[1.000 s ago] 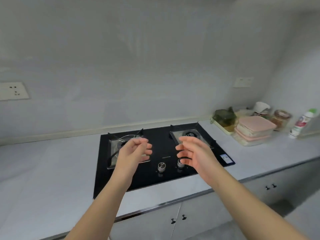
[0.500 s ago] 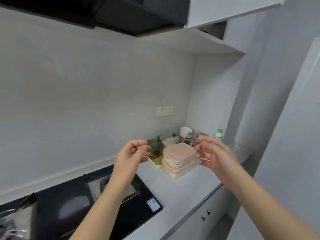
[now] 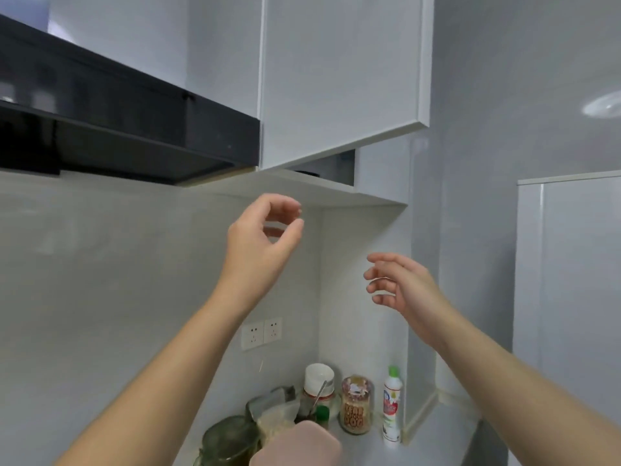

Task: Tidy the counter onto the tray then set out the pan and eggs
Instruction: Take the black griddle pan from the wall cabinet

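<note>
Both my hands are raised in front of the wall cabinet (image 3: 339,79), whose white door is closed. My left hand (image 3: 265,237) is highest, just below the cabinet's bottom edge, its fingers curled with nothing in them. My right hand (image 3: 400,284) is lower and to the right, fingers spread and empty. Down in the counter corner stand a pink-lidded container (image 3: 299,445), a green glass jar (image 3: 228,442), a lettered jar (image 3: 356,405), a white cup with a spoon (image 3: 319,378) and a white bottle with a green cap (image 3: 392,405). No pan, eggs or tray are in view.
A black range hood (image 3: 127,129) juts out at the upper left beside the cabinet. A double wall socket (image 3: 262,332) sits on the backsplash. A tall white panel (image 3: 568,280) stands at the right.
The view has swung up and right, from the stove to the wall cabinet. Both hands have risen from counter height to just under the cabinet, still empty.
</note>
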### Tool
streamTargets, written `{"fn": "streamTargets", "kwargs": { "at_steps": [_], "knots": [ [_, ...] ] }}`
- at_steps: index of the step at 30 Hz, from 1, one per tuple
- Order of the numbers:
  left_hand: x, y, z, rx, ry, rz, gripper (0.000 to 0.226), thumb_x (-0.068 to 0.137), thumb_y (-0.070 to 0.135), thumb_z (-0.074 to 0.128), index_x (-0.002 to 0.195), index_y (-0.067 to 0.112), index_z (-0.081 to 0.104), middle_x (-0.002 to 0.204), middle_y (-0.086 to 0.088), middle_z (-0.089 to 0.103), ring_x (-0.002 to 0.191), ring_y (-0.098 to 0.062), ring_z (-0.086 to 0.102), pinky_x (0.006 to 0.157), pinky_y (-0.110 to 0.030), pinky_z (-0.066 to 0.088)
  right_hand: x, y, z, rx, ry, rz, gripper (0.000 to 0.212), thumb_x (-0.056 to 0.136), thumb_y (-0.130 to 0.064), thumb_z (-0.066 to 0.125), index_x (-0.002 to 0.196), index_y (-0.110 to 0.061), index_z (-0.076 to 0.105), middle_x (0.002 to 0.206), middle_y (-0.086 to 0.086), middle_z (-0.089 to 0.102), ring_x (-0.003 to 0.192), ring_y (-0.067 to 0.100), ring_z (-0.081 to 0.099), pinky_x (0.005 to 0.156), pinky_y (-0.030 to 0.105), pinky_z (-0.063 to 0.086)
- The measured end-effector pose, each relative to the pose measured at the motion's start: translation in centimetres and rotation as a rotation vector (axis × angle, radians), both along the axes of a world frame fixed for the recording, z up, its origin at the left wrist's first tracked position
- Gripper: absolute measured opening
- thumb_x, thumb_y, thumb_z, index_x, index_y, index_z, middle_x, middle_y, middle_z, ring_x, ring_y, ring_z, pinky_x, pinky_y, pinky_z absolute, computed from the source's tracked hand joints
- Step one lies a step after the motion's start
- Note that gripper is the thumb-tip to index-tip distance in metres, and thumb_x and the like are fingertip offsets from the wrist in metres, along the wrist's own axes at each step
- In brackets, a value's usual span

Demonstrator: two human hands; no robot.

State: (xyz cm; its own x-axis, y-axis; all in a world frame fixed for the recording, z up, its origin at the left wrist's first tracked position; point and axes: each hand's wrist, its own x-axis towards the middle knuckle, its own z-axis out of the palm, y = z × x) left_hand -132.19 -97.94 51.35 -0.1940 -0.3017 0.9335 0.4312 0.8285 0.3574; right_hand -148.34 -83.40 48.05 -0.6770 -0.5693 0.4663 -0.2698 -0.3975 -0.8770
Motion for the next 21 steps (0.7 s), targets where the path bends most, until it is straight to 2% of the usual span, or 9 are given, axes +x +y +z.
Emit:
{"fn": "streamTargets", "kwargs": {
  "at_steps": [5, 8, 12, 15, 17, 21],
  "knots": [
    [-4.2, -0.6, 4.6, -0.192, 0.077, 0.194, 0.018, 0.084, 0.013, 0.066, 0.098, 0.018, 0.058, 0.092, 0.007, 0.062, 0.084, -0.006, 0.059, 0.071, -0.025, 0.051, -4.1, -4.1, 4.9, -0.033, 0.134, 0.016, 0.014, 0.093, -0.006, 0.052, 0.102, -0.010, 0.063, 0.078, 0.007, 0.065, 0.060, 0.017, 0.058, 0.058, 0.029, 0.047],
    [-6.5, -1.3, 6.4, -0.291, 0.174, 0.373, 0.032, 0.080, 0.022, 0.072, 0.102, 0.020, 0.049, 0.097, 0.006, 0.053, 0.086, -0.010, 0.053, 0.072, -0.026, 0.048, -6.9, -6.8, 7.8, -0.038, 0.233, 0.013, 0.014, 0.095, -0.009, 0.051, 0.102, -0.011, 0.062, 0.077, 0.005, 0.065, 0.058, 0.015, 0.058, 0.056, 0.026, 0.048],
    [-8.7, -1.9, 8.0, -0.270, 0.287, 0.573, 0.048, 0.079, 0.028, 0.073, 0.116, 0.013, 0.046, 0.102, 0.002, 0.046, 0.088, -0.015, 0.048, 0.069, -0.026, 0.042, -10.6, -9.9, 11.3, 0.000, 0.398, -0.032, 0.014, 0.094, -0.012, 0.052, 0.102, -0.011, 0.063, 0.085, 0.005, 0.067, 0.064, 0.015, 0.060, 0.061, 0.028, 0.050],
    [-9.5, -2.8, 8.9, -0.232, 0.321, 0.659, 0.039, 0.082, 0.028, 0.069, 0.110, 0.012, 0.047, 0.098, 0.004, 0.044, 0.083, -0.010, 0.044, 0.067, -0.027, 0.040, -13.7, -12.5, 14.1, 0.002, 0.699, -0.216, 0.018, 0.091, -0.014, 0.057, 0.106, -0.011, 0.066, 0.095, 0.002, 0.066, 0.081, 0.017, 0.061, 0.075, 0.030, 0.050],
    [-9.8, -3.6, 9.2, -0.200, 0.320, 0.695, 0.033, 0.085, 0.029, 0.068, 0.104, 0.013, 0.045, 0.094, 0.004, 0.045, 0.078, -0.010, 0.043, 0.065, -0.028, 0.039, -15.1, -13.7, 16.0, -0.005, 0.889, -0.300, 0.022, 0.091, -0.017, 0.057, 0.111, -0.014, 0.066, 0.103, -0.002, 0.066, 0.090, 0.014, 0.058, 0.085, 0.027, 0.047],
    [-10.3, -3.7, 9.1, -0.216, 0.314, 0.802, 0.030, 0.087, 0.027, 0.064, 0.095, 0.021, 0.036, 0.090, 0.002, 0.045, 0.076, -0.014, 0.044, 0.060, -0.021, 0.034, -16.9, -16.6, 18.9, 0.094, 1.109, -0.193, 0.032, 0.092, -0.019, 0.055, 0.122, -0.017, 0.064, 0.119, -0.002, 0.065, 0.109, 0.016, 0.057, 0.096, 0.031, 0.045]
  ]
}}
